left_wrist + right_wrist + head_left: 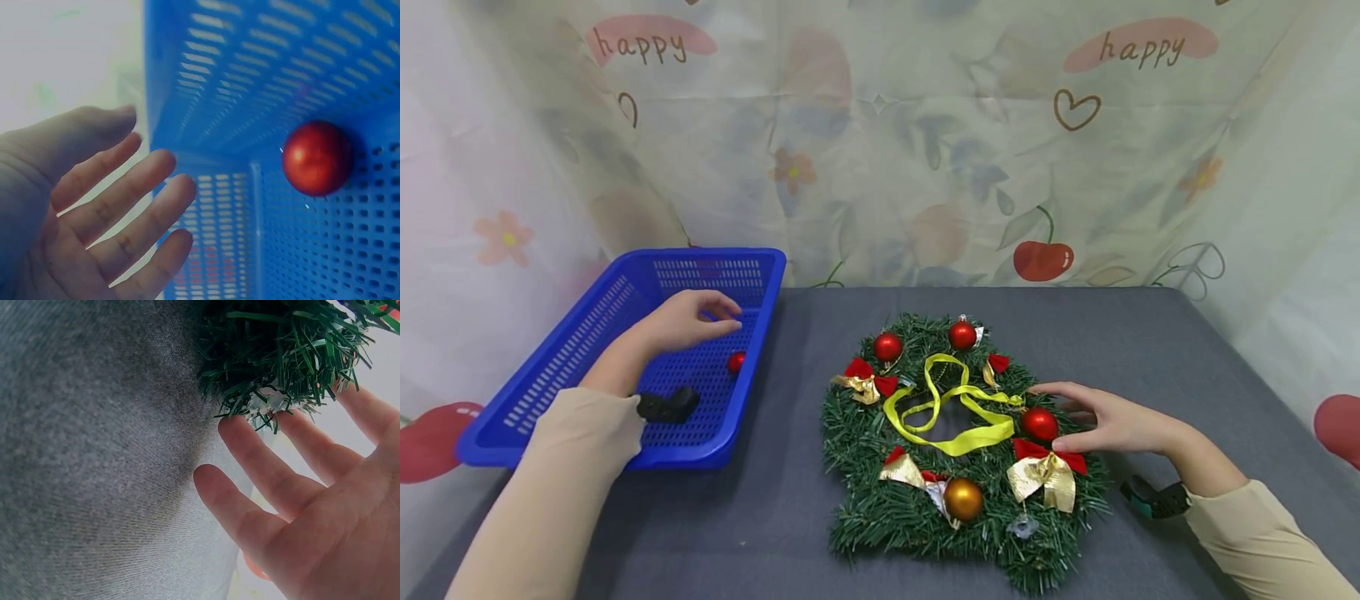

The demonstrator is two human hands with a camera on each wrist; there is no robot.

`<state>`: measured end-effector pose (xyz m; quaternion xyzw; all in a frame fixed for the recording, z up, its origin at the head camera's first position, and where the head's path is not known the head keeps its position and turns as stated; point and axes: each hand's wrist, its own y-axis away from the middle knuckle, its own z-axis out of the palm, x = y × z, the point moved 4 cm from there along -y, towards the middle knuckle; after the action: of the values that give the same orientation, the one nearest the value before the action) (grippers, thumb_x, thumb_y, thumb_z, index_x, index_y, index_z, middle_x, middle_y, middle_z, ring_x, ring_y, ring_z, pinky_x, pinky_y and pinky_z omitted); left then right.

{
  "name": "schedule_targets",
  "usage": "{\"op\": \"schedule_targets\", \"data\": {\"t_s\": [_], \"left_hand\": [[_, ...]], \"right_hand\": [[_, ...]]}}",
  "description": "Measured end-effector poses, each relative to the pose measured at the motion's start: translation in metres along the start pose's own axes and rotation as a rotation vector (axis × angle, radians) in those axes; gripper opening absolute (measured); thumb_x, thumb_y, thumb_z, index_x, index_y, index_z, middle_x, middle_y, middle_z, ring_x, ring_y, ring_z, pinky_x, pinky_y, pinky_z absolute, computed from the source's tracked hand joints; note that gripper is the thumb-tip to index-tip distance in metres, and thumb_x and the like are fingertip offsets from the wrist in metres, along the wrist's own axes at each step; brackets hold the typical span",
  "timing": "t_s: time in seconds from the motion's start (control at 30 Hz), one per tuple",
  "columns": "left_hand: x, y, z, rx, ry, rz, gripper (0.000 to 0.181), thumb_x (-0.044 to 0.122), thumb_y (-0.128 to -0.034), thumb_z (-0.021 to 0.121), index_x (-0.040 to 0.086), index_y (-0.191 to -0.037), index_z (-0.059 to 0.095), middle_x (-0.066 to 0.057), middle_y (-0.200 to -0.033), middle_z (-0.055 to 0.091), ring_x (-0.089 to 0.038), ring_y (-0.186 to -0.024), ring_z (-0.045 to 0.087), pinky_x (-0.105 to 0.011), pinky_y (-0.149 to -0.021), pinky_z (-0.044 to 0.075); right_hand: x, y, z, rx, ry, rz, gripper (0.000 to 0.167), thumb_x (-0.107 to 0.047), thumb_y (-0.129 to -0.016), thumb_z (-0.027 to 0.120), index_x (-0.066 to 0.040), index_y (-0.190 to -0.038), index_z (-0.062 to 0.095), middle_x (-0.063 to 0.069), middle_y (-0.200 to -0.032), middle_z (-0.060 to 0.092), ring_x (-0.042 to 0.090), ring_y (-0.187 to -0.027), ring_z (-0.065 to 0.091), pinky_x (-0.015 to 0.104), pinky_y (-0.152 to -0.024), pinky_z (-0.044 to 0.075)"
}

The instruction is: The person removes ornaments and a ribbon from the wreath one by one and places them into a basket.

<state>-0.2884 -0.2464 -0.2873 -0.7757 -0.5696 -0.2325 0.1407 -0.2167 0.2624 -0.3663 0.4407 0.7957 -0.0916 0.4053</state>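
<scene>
A blue basket (756,350) stands at the left with one red ball (736,362) inside, by its right wall. Above that ball is the left hand (688,321), its fingers relaxed and holding nothing; the left wrist view shows the hand (106,206) apart from the red ball (317,158). The right hand (1120,421) rests at the right edge of a green wreath (868,442), beside a red ball (1040,424) and a red and gold bow (1043,477). In the right wrist view its fingertips touch the green needles (281,356).
A yellow ribbon (973,439) lies looped over the wreath's middle. The wreath also bears a gold ball (963,499), more red balls (887,347) and several bows. Grey cloth (1120,342) covers the table, and a printed curtain (880,167) hangs behind it.
</scene>
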Motion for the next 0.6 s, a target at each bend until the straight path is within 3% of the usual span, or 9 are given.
{"op": "schedule_targets", "data": {"t_s": [0.23, 0.6], "left_hand": [[0.020, 0.009, -0.002, 0.081, 0.015, 0.003, 0.035, 0.029, -0.0933, 0.056, 0.003, -0.116, 0.060, -0.019, -0.114, 0.062, -0.034, -0.106, 0.058, -0.049, -0.090, 0.048], [0.063, 0.017, 0.007, 0.129, 0.014, 0.035, 0.028, 0.027, -0.0939, 0.055, 0.009, -0.114, 0.062, -0.015, -0.114, 0.063, -0.030, -0.101, 0.063, -0.046, -0.085, 0.050]], "right_hand": [[0.000, -0.001, 0.000, 0.003, 0.004, -0.005, 0.064, -0.024, -0.088, 0.063, -0.011, -0.143, 0.033, 0.027, -0.148, 0.027, 0.054, -0.128, 0.035, 0.063, -0.096, 0.038], [0.001, -0.001, 0.001, 0.003, -0.003, -0.004, 0.064, -0.023, -0.088, 0.063, -0.011, -0.143, 0.033, 0.027, -0.148, 0.026, 0.054, -0.128, 0.035, 0.063, -0.095, 0.038]]}}
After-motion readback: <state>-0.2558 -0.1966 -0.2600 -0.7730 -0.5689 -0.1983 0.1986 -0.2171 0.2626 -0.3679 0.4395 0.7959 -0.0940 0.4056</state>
